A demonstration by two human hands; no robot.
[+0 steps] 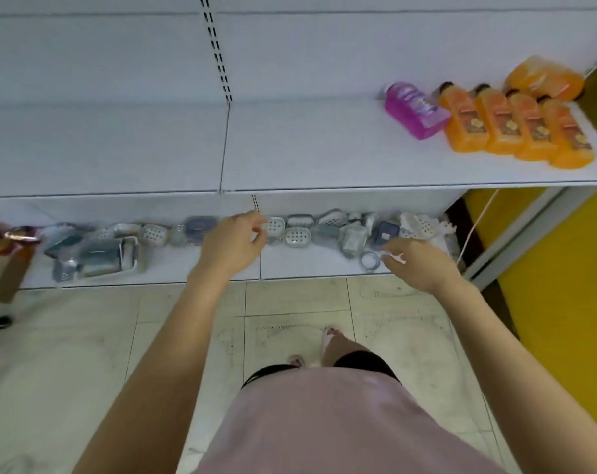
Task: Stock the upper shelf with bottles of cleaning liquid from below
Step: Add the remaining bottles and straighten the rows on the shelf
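4 orange bottles (515, 126) well above both empty hands' fingers (261, 230).

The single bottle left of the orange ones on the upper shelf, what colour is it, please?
Pink-magenta bottle, seen in the head view.

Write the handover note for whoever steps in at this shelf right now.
Left hand: empty, fingers loosely curled, in front of the lower shelf.
Right hand: open and empty, reaching towards the lower shelf.
Done: on the upper shelf, at its right end, stand four orange bottles in a row, a pink bottle to their left and a larger orange pack behind.
Left: the rest of the upper shelf is bare. The lower shelf shows soap dishes and small packs; no bottles visible there.
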